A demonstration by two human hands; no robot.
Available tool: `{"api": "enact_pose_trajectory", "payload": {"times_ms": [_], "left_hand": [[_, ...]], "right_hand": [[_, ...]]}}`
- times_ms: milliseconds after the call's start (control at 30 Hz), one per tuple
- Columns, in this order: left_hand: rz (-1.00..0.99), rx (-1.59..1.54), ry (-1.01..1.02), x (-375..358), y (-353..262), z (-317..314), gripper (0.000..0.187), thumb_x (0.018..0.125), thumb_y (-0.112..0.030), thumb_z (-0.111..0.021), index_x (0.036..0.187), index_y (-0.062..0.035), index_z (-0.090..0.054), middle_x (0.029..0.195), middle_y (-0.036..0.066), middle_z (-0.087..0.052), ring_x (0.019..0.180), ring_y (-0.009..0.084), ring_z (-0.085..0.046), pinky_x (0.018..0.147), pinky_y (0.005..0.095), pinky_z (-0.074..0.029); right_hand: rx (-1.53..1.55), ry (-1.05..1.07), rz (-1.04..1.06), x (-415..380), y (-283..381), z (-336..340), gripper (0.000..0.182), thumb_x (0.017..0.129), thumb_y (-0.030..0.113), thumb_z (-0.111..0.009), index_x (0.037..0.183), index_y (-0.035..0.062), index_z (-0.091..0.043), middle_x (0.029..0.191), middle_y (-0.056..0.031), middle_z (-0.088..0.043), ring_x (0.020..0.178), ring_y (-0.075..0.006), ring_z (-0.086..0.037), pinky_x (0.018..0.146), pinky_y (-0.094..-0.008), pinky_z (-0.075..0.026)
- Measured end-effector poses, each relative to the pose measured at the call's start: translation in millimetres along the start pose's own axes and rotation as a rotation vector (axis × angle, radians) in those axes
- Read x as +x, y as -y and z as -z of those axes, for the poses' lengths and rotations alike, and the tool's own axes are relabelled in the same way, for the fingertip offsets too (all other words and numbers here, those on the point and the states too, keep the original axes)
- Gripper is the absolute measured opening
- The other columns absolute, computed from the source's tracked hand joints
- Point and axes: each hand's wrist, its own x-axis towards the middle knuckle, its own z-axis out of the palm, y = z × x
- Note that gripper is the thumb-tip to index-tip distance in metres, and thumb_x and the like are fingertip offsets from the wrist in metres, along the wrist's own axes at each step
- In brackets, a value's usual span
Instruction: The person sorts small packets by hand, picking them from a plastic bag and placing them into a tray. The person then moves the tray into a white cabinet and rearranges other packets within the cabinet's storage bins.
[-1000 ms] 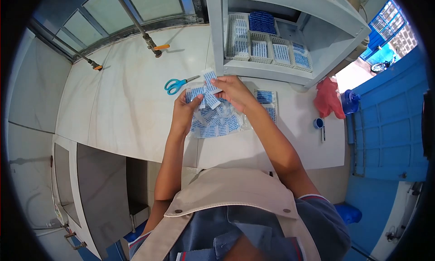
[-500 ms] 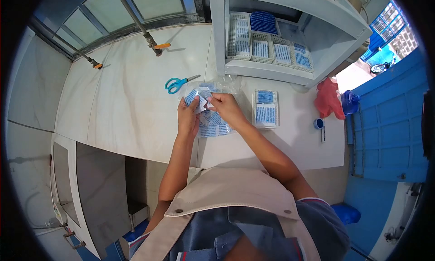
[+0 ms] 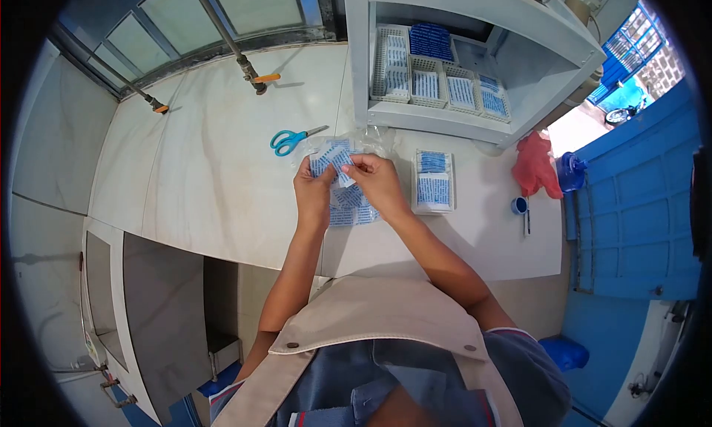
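Above a clear plastic bag [image 3: 354, 216] of blue-and-white printed packets, both hands hold small packets close together. My left hand [image 3: 313, 193] pinches a few printed packets [image 3: 326, 157] between thumb and fingers. My right hand [image 3: 377, 181] grips a white-and-blue packet [image 3: 345, 178] at its upper edge, touching those in the left. Just left of the bag's top lie scissors [image 3: 288, 141] with turquoise handles. To the right of my right hand stands a white basket [image 3: 434, 210] with stacked blue-and-white packets.
A white shelf unit [image 3: 437, 121] at the back holds several baskets of packets. Two pipes with orange-handled valves [image 3: 265, 78] come down at the back left. On the right are a red plastic bag [image 3: 537, 164], a small blue-rimmed round item [image 3: 519, 205] and a blue jug [image 3: 571, 171].
Both hands have brought the packets nearer each other, and the printed faces now lie flatter toward the camera. My left hand has shifted slightly right.
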Motion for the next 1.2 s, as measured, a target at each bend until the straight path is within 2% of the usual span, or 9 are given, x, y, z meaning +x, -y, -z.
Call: {"api": "enact_pose_trajectory", "payload": {"times_ms": [167,400,467,500,567,667,800,1133,1200], "left_hand": [[0.006,-0.025,0.003,-4.2,5.4,-4.2,0.015,0.087,0.001,-0.055,0.102,0.0012,-0.057,0.091,0.005,-0.064,0.078,0.0092,-0.059,0.071,0.0236,-0.047],[0.015,-0.135,0.056,-16.8,-3.1,-18.5,0.015,0.091,-0.003,-0.052,0.106,-0.0022,-0.055,0.094,0.006,-0.065,0.081,0.0109,-0.063,0.068,0.0248,-0.052],[0.033,-0.171,0.042,-16.5,-5.4,-18.0,0.015,0.091,-0.003,-0.052,0.106,-0.0024,-0.055,0.095,0.006,-0.065,0.082,0.0107,-0.063,0.068,0.0248,-0.052],[0.052,-0.207,0.027,-17.1,-7.2,-17.4,0.015,0.091,-0.003,-0.052,0.106,-0.0027,-0.055,0.097,0.006,-0.065,0.083,0.0104,-0.063,0.068,0.0248,-0.053],[0.060,-0.206,0.011,-18.1,-12.1,-18.2,0.022,0.092,-0.002,-0.049,0.114,-0.0013,-0.051,0.101,0.007,-0.063,0.086,0.0117,-0.062,0.071,0.0264,-0.052],[0.057,-0.177,-0.012,-22.1,-14.9,-25.3,0.032,0.093,-0.001,-0.046,0.125,-0.0006,-0.045,0.106,0.009,-0.060,0.090,0.0135,-0.060,0.076,0.0279,-0.051],[-0.015,-0.228,0.059,-27.4,-8.4,-36.5,0.037,0.096,-0.004,-0.043,0.133,-0.0031,-0.040,0.110,0.009,-0.058,0.097,0.0135,-0.057,0.083,0.0266,-0.047],[0.123,-0.079,0.313,-41.5,16.2,-75.9,0.043,0.099,-0.018,-0.038,0.140,-0.0041,-0.032,0.125,0.011,-0.050,0.114,0.0172,-0.047,0.099,0.0292,-0.034],[0.064,0.366,0.500,-37.0,19.0,-83.2,0.042,0.099,-0.018,-0.038,0.138,-0.0040,-0.035,0.125,0.012,-0.050,0.118,0.0179,-0.043,0.102,0.0291,-0.031]], "right_hand": [[-0.400,-0.192,0.240,-14.3,26.0,-6.3,0.017,0.079,0.009,-0.067,0.089,-0.0040,-0.063,0.083,-0.0138,-0.058,0.072,-0.0247,-0.059,0.066,-0.0319,-0.046],[-0.593,-0.272,0.495,-12.7,21.8,-7.1,0.014,0.081,0.007,-0.064,0.084,-0.0034,-0.054,0.083,-0.0160,-0.059,0.067,-0.0278,-0.057,0.062,-0.0358,-0.045],[-0.283,-0.193,0.179,-11.6,25.4,-7.0,0.013,0.084,0.009,-0.063,0.086,-0.0008,-0.056,0.078,-0.0099,-0.060,0.064,-0.0210,-0.054,0.060,-0.0325,-0.043],[-0.282,-0.192,0.178,-11.3,24.5,-4.6,0.013,0.084,0.009,-0.063,0.086,-0.0008,-0.056,0.078,-0.0099,-0.060,0.064,-0.0210,-0.054,0.060,-0.0325,-0.043],[0.246,-0.129,-0.053,-10.0,22.2,2.6,0.013,0.086,0.012,-0.064,0.087,0.0012,-0.057,0.075,-0.0021,-0.057,0.067,-0.0111,-0.051,0.060,-0.0262,-0.040],[0.260,-0.135,-0.093,-15.4,27.0,2.2,0.014,0.087,0.014,-0.064,0.087,0.0018,-0.057,0.077,0.0014,-0.055,0.069,-0.0052,-0.048,0.058,-0.0217,-0.038],[0.323,-0.166,-0.130,-23.1,24.7,-0.2,0.009,0.087,0.012,-0.064,0.087,0.0051,-0.057,0.079,0.0017,-0.056,0.072,-0.0058,-0.048,0.065,-0.0220,-0.037],[0.243,-0.434,0.108,-66.2,19.3,56.9,0.009,0.086,0.000,-0.061,0.086,0.0025,-0.053,0.081,-0.0011,-0.057,0.075,-0.0049,-0.052,0.067,-0.0186,-0.041],[0.141,-0.498,0.136,-78.7,12.0,76.5,0.009,0.086,0.000,-0.061,0.086,0.0021,-0.053,0.080,-0.0016,-0.058,0.076,-0.0047,-0.053,0.067,-0.0181,-0.042]]}}
